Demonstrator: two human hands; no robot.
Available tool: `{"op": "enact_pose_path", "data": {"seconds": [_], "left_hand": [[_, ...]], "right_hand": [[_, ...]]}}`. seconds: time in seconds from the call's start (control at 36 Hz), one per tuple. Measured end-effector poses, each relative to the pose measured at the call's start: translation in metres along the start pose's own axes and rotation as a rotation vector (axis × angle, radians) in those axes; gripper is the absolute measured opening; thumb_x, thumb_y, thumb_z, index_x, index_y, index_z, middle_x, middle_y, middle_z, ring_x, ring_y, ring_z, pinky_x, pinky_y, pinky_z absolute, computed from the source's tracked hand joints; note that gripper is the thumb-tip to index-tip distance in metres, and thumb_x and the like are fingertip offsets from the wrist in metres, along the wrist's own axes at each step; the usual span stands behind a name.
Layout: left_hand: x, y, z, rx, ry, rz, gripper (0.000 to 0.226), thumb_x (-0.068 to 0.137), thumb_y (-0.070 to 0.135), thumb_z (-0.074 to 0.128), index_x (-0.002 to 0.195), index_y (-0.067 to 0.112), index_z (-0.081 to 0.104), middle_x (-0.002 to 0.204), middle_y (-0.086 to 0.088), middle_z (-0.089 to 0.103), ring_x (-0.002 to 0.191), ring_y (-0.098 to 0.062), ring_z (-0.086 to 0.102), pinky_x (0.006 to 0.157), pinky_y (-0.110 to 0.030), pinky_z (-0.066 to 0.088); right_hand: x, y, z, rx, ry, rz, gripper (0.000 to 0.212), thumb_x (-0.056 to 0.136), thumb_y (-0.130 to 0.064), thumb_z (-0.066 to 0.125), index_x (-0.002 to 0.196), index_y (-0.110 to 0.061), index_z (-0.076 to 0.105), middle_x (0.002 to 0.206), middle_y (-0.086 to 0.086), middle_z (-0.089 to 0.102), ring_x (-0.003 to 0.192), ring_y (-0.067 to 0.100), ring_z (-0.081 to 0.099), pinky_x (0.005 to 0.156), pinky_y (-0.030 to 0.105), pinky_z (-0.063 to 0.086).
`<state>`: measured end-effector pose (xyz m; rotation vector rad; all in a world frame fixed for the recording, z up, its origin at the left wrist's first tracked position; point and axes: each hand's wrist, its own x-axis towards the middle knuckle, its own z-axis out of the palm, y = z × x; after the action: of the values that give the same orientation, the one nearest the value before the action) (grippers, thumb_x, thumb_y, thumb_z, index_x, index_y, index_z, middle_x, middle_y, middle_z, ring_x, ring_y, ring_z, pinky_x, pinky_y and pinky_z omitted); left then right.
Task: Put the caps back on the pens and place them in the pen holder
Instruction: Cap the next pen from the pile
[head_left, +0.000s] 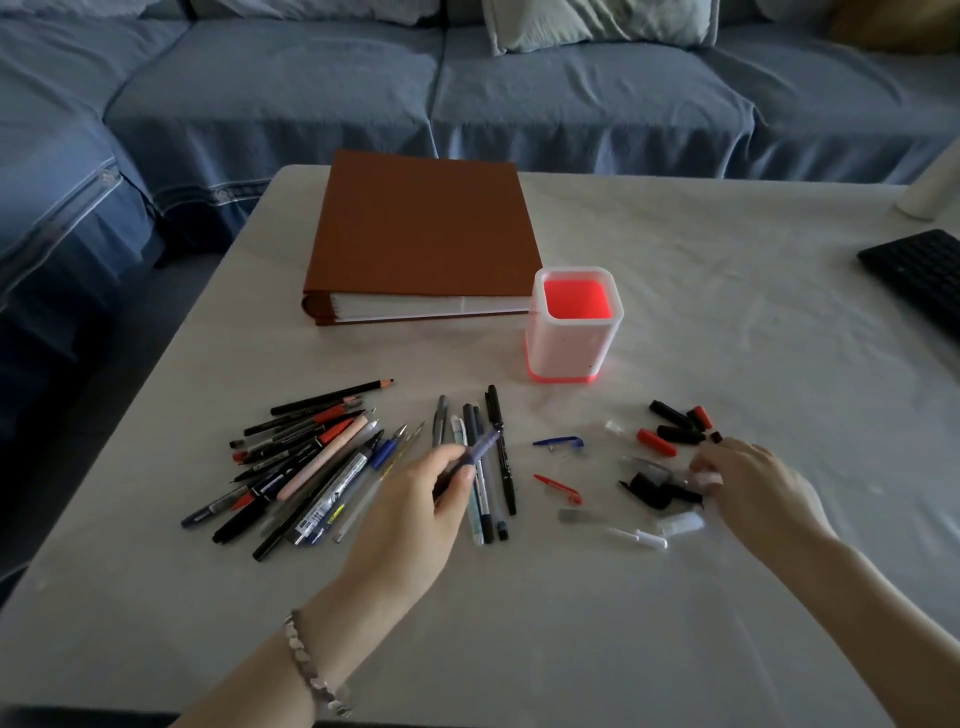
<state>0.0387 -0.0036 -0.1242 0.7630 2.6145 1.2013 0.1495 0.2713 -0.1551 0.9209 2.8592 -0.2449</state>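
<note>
- The left hand (415, 499) is curled around a purple pen (475, 454), pinching its barrel between thumb and fingers so the tip angles up and to the right, lifted over the table (519, 623).
- The right hand (748, 475) reaches over the scattered caps on the right, fingertips pinched on a small clear cap (704, 478); motion blur makes the grip hard to read.
- A pile of uncapped pens (306, 467), black, red, pink and blue, lies fanned out on the left of the table.
- A smaller row of pens (491, 483) lies just beside the left hand, pointing toward the holder.
- Loose caps (670, 431), black, red, blue and clear, are spread between the two hands and out to the right.
- The pen holder (574, 325), white with a red inside, stands upright behind the pens, beside a brown binder (421, 228).
- A black keyboard (919, 275) sits at the right edge.
- A beaded bracelet (311, 665) circles the left wrist.
</note>
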Motion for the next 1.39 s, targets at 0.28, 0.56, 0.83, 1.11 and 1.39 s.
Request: {"op": "enact_pose_path", "data": {"seconds": [0.28,0.56,0.83,1.11,1.39], "left_hand": [[-0.001,0.027,-0.001,-0.299,-0.129,0.014,0.025,0.089,0.018,0.056,0.084,0.042,0.057,0.078,0.004,0.061,0.066,-0.021,0.054,0.058,-0.029,0.043],[-0.007,0.037,-0.015,-0.406,-0.16,0.042,0.024,0.085,0.016,0.058,0.093,0.038,0.062,0.064,0.014,0.057,0.051,0.0,0.047,0.051,-0.007,0.035],[-0.012,0.035,-0.021,-0.344,-0.188,0.064,0.025,0.084,0.012,0.061,0.1,0.03,0.066,0.077,0.011,0.063,0.062,0.0,0.057,0.059,-0.005,0.038],[-0.013,0.034,-0.024,-0.238,-0.188,0.144,0.024,0.084,0.015,0.063,0.099,0.033,0.066,0.08,0.026,0.061,0.067,0.005,0.057,0.06,-0.004,0.037],[-0.012,0.027,-0.028,-0.101,-0.161,0.265,0.021,0.077,0.036,0.059,0.088,0.021,0.07,0.062,0.02,0.059,0.061,0.008,0.053,0.055,-0.003,0.035]], "right_hand": [[-0.028,-0.052,-0.033,0.999,0.125,-0.103,0.013,0.078,-0.006,0.068,0.084,-0.018,0.069,0.083,-0.004,0.07,0.074,-0.003,0.064,0.068,0.003,0.044],[-0.051,-0.086,-0.05,1.301,0.042,-0.222,0.027,0.074,0.005,0.067,0.074,-0.022,0.068,0.074,-0.01,0.073,0.069,0.007,0.069,0.068,0.012,0.052],[-0.054,-0.09,-0.055,0.979,0.125,-0.382,0.024,0.069,-0.031,0.069,0.076,-0.054,0.065,0.084,-0.017,0.069,0.076,0.008,0.065,0.067,0.012,0.048],[-0.053,-0.093,-0.06,0.903,0.102,-0.507,0.018,0.07,-0.035,0.063,0.085,-0.045,0.062,0.094,-0.023,0.062,0.083,-0.005,0.059,0.072,0.007,0.042],[-0.049,-0.093,-0.055,0.734,0.061,-0.633,0.017,0.074,-0.032,0.068,0.091,-0.03,0.071,0.09,-0.025,0.065,0.079,-0.005,0.059,0.07,0.004,0.041]]}}
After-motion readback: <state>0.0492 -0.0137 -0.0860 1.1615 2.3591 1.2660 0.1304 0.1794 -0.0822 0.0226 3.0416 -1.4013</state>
